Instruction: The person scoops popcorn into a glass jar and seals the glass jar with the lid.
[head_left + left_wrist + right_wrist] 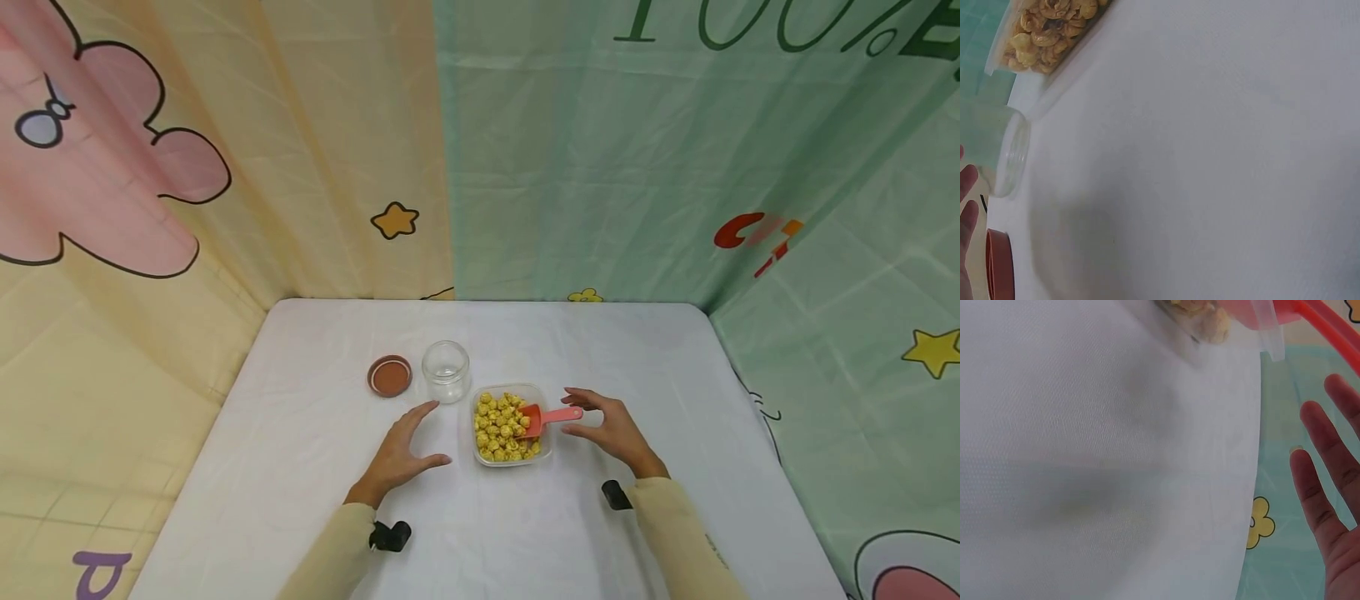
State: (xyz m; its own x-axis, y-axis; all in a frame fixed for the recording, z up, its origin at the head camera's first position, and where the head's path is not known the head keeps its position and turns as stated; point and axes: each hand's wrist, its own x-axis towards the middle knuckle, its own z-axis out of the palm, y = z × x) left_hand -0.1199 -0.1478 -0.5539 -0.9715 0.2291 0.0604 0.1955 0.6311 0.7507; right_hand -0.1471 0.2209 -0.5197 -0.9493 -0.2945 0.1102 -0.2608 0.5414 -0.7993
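Observation:
A clear plastic container (513, 464) of yellow popcorn (498, 427) stands on the table, a red scoop (562, 414) lying in it with its handle over the right rim. My right hand (617, 430) is spread around the end of that handle; its fingers look apart from it in the right wrist view. Left of the container, my left hand (397, 460) is held with thumb and fingers wide apart and nothing between them. Just beyond its fingertips stands an uncapped glass jar (447, 377). Beside the jar lies a brown round lid (390, 377), inner side up.
A white cloth covers the table (480, 533). Printed curtains (540, 183) hang behind it and at both sides. Black wrist cameras sit at both sleeves, the left camera (390, 537) low over the cloth.

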